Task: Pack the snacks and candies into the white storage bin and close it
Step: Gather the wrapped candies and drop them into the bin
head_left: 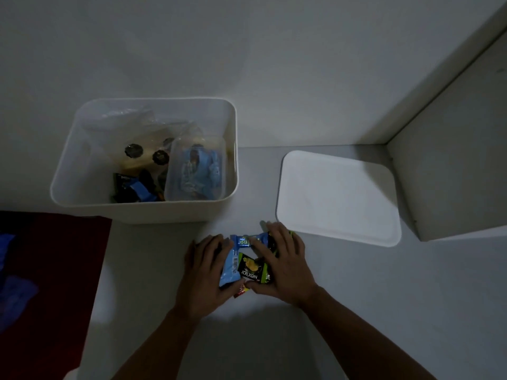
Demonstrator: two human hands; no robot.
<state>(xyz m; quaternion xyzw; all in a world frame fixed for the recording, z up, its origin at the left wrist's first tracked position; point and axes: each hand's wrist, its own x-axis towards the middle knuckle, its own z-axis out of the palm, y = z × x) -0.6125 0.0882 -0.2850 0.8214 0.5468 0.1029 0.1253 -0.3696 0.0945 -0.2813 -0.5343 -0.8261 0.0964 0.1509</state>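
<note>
Hands (204, 272) cup snacks (248, 266) — bin (142, 212) part-filled, unlidded.

Pale white plastic storage bin (142, 212); flat white lid (338, 198). Under my hands: light blue wrapper (230, 270), black-and-green Nextar packet (251, 268), red-yellow candy (240, 291). Dark red cloth (55, 270).

"NEXTAR" reads, upside down, on the small black snack packet with a yellow-green picture (249, 267) (other wrappers' print is too blurred).
</note>
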